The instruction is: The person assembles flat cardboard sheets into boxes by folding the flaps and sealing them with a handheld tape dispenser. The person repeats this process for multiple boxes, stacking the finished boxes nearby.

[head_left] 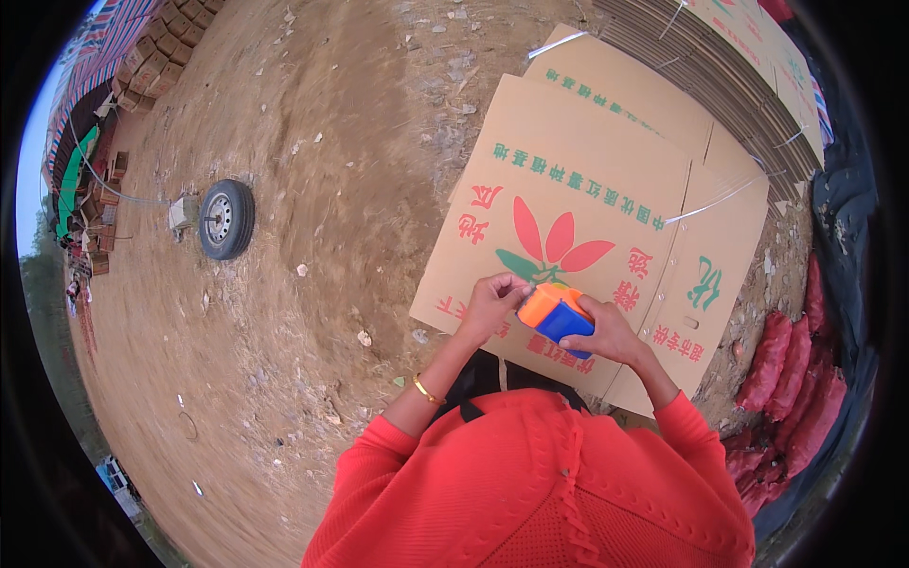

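Note:
My right hand (608, 331) is wrapped round an orange-and-blue handheld tool (557, 315), which looks like a tape dispenser. Its orange end points left, toward my left hand (496, 305). The fingers of that hand are pinched together at the orange end; whatever lies between them is too small to make out. Below both hands lies a flat, folded brown carton (454, 256) with red and green print and a leaf picture. It rests in front of my body, tilted, with its right-hand flap creased.
Another flat carton (606, 80) lies beneath, beside a strapped stack of folded cartons (710, 85) at the far right. Red mesh sacks (791, 369) lie at the right by a dark sheet (846, 256). A wheel (225, 220) stands on the dirt ground (350, 189) at left.

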Demonstrator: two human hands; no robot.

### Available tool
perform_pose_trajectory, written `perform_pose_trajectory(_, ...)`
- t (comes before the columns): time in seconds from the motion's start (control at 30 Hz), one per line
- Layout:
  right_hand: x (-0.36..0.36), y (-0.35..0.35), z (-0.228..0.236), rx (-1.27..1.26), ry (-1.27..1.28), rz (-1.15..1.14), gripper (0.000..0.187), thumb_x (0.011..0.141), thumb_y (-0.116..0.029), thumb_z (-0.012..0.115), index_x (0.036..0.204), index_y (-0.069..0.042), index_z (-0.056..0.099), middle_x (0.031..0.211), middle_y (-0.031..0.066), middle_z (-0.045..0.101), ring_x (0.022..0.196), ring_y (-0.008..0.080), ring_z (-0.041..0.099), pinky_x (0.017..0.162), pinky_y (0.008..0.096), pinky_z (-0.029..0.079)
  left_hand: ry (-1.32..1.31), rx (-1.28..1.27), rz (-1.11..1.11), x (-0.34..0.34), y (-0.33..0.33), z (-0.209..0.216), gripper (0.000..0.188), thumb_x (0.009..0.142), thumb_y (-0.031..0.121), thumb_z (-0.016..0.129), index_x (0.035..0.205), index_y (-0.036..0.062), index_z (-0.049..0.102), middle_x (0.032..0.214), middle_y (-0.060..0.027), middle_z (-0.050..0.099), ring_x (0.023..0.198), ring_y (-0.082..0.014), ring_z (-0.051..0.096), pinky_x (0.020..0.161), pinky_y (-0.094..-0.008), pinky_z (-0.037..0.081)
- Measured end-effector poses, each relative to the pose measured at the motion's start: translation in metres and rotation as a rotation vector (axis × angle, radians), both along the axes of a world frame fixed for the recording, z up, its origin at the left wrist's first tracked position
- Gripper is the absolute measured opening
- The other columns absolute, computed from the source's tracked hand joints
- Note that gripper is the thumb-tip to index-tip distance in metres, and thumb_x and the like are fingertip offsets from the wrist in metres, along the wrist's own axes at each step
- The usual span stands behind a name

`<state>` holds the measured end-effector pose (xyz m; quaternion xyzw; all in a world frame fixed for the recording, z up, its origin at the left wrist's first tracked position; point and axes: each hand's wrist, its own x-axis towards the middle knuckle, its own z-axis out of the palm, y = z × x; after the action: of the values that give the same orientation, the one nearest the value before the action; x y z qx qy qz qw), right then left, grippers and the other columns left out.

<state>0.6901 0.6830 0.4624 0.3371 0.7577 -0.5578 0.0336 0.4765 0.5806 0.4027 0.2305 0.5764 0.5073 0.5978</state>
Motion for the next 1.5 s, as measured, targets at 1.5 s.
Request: perform_pose_trajectory(1.5,-0.116,0.005,-0.034,-0.017,-0.419,-0.020,0.058,0.067,-0.045,0.075,0.092,0.005,0.061,0.077,0.0189,0.063,0.071,0.0267,0.064,0.067,0.0368,0.049,-0.402,-0.386,0.044,-0.150,-0.013,-0.212,0.020,0.082,0.007,0.065,0.100,-0.0012,0.067,0.084,-0.0069,0.068,0.069,-0.0132,0.063,0.065,-0.0281,0.051)
